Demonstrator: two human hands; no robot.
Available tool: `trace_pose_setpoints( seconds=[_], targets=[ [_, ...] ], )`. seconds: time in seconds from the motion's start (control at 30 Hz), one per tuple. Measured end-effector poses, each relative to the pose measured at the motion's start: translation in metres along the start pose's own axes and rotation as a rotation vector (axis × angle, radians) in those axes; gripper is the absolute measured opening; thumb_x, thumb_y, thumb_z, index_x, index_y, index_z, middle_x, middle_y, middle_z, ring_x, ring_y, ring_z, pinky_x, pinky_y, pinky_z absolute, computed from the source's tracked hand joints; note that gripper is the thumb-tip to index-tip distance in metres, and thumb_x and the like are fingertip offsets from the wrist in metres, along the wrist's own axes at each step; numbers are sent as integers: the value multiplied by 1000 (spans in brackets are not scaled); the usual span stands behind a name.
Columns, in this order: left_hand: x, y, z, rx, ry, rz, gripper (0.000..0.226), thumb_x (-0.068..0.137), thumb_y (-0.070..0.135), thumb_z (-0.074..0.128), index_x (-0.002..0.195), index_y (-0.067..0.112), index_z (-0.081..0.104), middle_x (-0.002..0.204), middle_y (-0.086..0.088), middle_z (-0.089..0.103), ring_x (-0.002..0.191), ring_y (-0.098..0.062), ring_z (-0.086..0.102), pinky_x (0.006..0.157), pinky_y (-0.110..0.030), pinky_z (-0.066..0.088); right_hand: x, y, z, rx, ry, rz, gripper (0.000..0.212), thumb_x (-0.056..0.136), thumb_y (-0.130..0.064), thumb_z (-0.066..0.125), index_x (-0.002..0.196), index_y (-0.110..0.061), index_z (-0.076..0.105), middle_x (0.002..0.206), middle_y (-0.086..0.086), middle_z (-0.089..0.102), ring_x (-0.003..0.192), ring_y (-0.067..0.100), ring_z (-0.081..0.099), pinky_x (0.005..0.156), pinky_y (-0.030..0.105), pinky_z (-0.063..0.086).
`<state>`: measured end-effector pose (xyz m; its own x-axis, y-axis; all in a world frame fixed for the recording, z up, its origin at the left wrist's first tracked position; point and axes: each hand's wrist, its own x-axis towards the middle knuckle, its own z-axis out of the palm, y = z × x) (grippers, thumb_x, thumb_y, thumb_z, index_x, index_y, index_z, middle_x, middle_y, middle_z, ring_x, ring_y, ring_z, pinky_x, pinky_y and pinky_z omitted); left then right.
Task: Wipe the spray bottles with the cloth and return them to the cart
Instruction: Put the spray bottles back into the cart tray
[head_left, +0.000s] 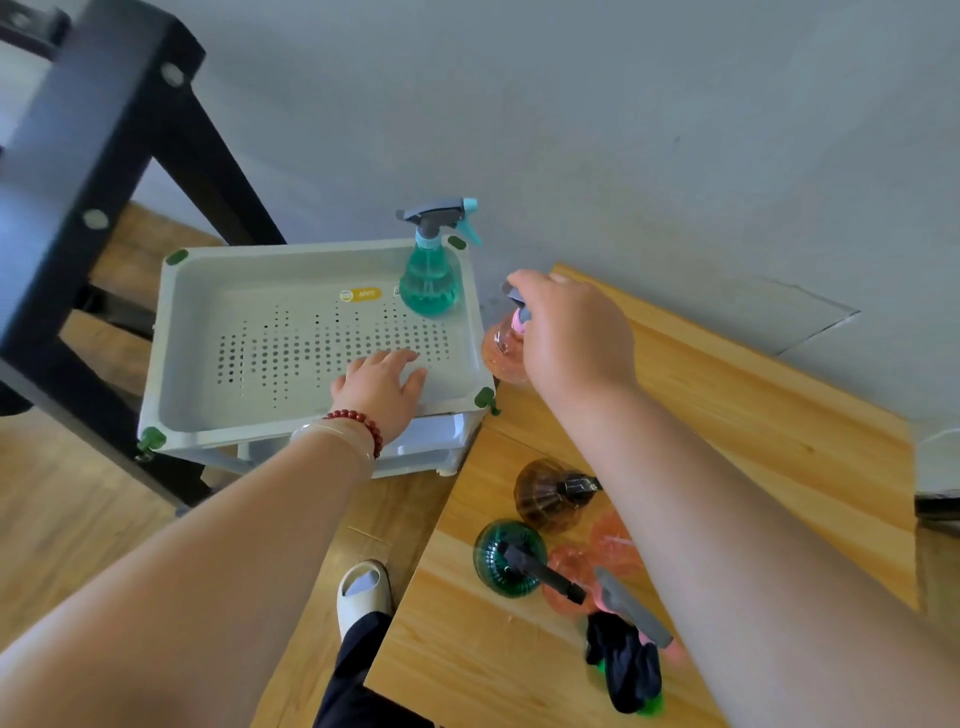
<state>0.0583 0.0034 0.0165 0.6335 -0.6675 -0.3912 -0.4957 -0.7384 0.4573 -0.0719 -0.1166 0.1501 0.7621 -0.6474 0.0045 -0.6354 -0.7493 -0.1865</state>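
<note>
Item in hand: pink spray bottle (501, 351), roughly upright, my right hand (571, 332) with fingers curled over its trigger head, held just beside the right rim of the cart (208, 312), whose top tray lies to its left. Left hand (382, 387) rests flat in the tray, fingers apart; teal bottle (430, 280) stands in the far right corner. The back of my hand hides the trigger and the grip itself, and my forearm covers part of the bottles left on the table (753, 395).

A person with both arms bare wears a string of dark red beads (361, 422) and a pale translucent bangle (332, 432) at the wrist of the left hand (382, 387), black trousers (353, 675), and a cream open-toed slipper (363, 610) over a grey sock (362, 584).
</note>
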Motion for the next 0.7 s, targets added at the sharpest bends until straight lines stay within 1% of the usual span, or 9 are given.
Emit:
trace_pose_setpoints(
  seconds=[0.07, 0.2, 0.33, 0.4, 0.5, 0.6, 0.63, 0.7],
  targets=[
    [4, -6, -7, 0, 9, -8, 44, 104, 43, 35, 143, 26, 44, 150, 0, 43, 140, -26, 32, 114, -46, 22, 5, -10, -6, 13, 11, -36, 40, 94, -8, 52, 133, -16, 55, 119, 4, 64, 103, 25, 58, 67, 25, 34],
    [11, -19, -14, 8, 18, -23, 43, 104, 41, 34, 142, 25, 45, 149, 0, 44, 139, -26, 33, 113, -46, 23, 16, -28, -4, 71, 10, -121, 42, 97, -8, 49, 138, -17, 53, 122, 3, 65, 104, 24, 61, 74, 29, 46],
    [17, -32, -15, -9, 30, -18, 41, 104, 39, 34, 141, 25, 47, 148, -1, 46, 139, -27, 32, 114, -45, 23, 30, -42, 21, 97, -57, -149, 44, 98, -5, 48, 139, -19, 52, 128, 3, 63, 109, 25, 60, 83, 33, 49],
    [20, -37, -14, -16, 30, -9, 40, 104, 38, 34, 139, 25, 49, 146, -2, 47, 137, -27, 33, 112, -44, 23, 38, -45, 36, 94, -87, -163, 43, 97, -4, 48, 136, -20, 55, 123, 3, 65, 105, 27, 60, 85, 36, 50],
    [26, -43, -13, -33, 30, 9, 39, 104, 38, 35, 139, 25, 49, 145, -1, 47, 137, -27, 32, 112, -42, 23, 44, -46, 56, 61, -144, -191, 43, 97, -3, 42, 132, -22, 58, 113, 0, 68, 97, 26, 56, 84, 32, 38],
    [31, -45, -11, -87, 43, 41, 40, 104, 37, 37, 141, 25, 47, 146, -2, 47, 138, -28, 32, 113, -43, 23, 48, -45, 69, 38, -146, -209, 41, 99, -7, 43, 134, -23, 57, 121, -1, 67, 108, 25, 54, 93, 32, 30],
    [33, -45, -11, -109, 53, 58, 40, 104, 36, 38, 142, 25, 46, 146, -2, 47, 138, -28, 33, 114, -43, 23, 50, -44, 73, 33, -123, -218, 40, 99, -8, 45, 134, -23, 58, 123, -1, 67, 112, 24, 55, 96, 32, 28],
    [36, -41, -11, -153, 75, 109, 43, 103, 36, 41, 145, 25, 43, 146, -2, 48, 137, -27, 35, 114, -46, 26, 54, -43, 81, 22, -57, -241, 38, 98, -8, 49, 131, -23, 61, 123, -3, 68, 113, 24, 55, 97, 32, 24]
  ],
)
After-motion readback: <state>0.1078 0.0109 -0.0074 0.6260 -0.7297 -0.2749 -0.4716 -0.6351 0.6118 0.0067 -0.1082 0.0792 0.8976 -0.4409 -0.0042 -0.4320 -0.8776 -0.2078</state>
